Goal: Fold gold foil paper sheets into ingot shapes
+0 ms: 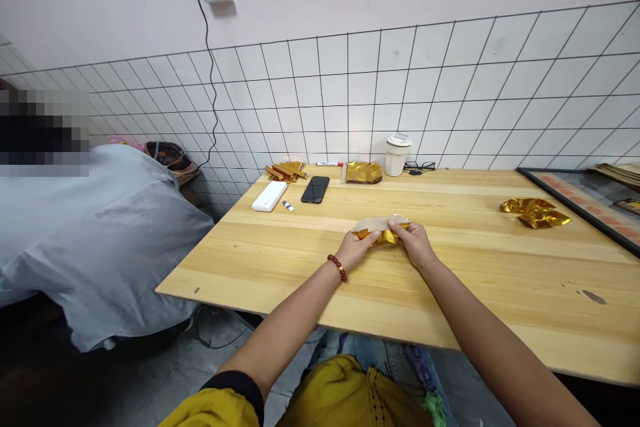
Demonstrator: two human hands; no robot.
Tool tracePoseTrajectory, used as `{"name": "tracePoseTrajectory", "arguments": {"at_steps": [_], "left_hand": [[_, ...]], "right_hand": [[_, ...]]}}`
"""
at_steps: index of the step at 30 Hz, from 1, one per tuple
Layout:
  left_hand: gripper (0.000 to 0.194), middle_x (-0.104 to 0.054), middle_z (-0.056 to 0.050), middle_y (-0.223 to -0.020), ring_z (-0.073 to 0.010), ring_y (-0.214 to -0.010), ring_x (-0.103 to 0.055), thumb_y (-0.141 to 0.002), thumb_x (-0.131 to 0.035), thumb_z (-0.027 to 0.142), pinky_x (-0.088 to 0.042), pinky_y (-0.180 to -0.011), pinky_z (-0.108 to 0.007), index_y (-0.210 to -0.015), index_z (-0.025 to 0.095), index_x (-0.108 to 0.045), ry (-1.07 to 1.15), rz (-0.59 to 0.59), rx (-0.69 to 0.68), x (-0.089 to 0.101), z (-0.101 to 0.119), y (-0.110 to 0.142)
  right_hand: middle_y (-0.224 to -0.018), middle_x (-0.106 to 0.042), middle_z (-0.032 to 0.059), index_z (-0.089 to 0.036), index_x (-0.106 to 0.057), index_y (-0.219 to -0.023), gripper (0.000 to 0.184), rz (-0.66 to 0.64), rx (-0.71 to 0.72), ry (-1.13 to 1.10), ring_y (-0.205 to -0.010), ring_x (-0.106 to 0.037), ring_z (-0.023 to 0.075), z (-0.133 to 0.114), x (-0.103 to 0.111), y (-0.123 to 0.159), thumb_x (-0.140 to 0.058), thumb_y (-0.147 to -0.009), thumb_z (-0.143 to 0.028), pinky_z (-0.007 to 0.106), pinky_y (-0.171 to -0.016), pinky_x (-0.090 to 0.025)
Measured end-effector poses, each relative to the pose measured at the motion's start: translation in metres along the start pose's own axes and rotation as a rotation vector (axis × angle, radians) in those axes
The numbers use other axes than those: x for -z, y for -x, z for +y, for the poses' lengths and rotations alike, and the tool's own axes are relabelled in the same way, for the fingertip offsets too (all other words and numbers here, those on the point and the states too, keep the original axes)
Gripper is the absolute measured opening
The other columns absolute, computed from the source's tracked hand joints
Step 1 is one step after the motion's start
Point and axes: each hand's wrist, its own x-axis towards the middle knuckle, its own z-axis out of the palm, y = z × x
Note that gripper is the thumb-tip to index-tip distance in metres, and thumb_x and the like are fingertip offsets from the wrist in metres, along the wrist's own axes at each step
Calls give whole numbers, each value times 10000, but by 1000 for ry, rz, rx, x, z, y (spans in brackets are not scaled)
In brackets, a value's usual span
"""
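1. The tiled wall [320, 101] runs along the far side, its white squares edged in dark lines.
2. Against it stands a pale wooden table [505, 273].
3. Off the table's left end, another person in a grey-blue shirt [110, 233] faces away.
4. A black-rimmed frame [580, 213] lies at the table's right end.
5. The person's left hand [354, 250] grips the left part of a sheet of gold paper, thumb on top. A red bead bracelet [337, 267] circles that wrist.
6. The right hand [419, 245] pinches the same sheet toward its right end.
7. That gold paper [385, 238] is stretched between both hands over the table's middle, a pale strip along its far edge; whether it touches the wood cannot be told.
8. A folded gold piece [537, 212] rests beside the frame.
9. Near the wall sit a gold stack [364, 173], some gold strips [286, 171] and a lidded white cup [397, 157].
10. A black phone [315, 189] lies near a white power bank [270, 195].
11. Glasses [420, 166] lie just beside the cup.
12. A red-and-white marker [329, 163] lies left of the stack.
13. Smallest is a blue-and-white stick [288, 205], between power bank and phone.
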Motion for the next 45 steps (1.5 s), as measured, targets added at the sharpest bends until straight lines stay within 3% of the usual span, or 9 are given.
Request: {"name": "tracePoseTrajectory", "arguments": {"at_steps": [7, 13, 22, 45], "left_hand": [[406, -734, -115, -1147, -260, -1101, -648, -707, -807, 424, -428, -1068, -435, -1019, 169, -756, -23, -48, -34, -1, -2, -1], [423, -736, -126, -1133, -269, -1063, -663, -679, -830, 418, -438, -1048, -445, -1007, 160, -758, -27, -16, 3, 0, -5, -2], [456, -737, -127, -1137, -263, -1060, -668, -673, -824, 453, -451, -1038, -433, -1008, 153, -756, -58, -21, 8, 1, -6, -2], [436, -744, -126, -1109, -257, -1023, -677, -682, -821, 429, -476, -993, -416, -1014, 154, -755, -78, -21, -12, -1, -6, -1]], "right_hand": [[-789, -748, 28, -229, -759, -779, 358, 14, 8, 12, -767, -689, 231, 1, 0, -1, -815, -655, -560, 359, -766, -543], [-830, -762, 33, -228, -776, -807, 354, 19, 6, 25, -758, -679, 219, 1, 0, -1, -818, -660, -548, 365, -792, -539], [-807, -757, 40, -193, -757, -793, 432, 52, 45, 114, -734, -671, 209, 2, 1, -3, -794, -646, -598, 340, -743, -545], [-707, -697, 18, -177, -701, -734, 429, 74, 98, 241, -661, -621, 171, 6, 3, -5, -743, -680, -600, 290, -640, -511]]}}
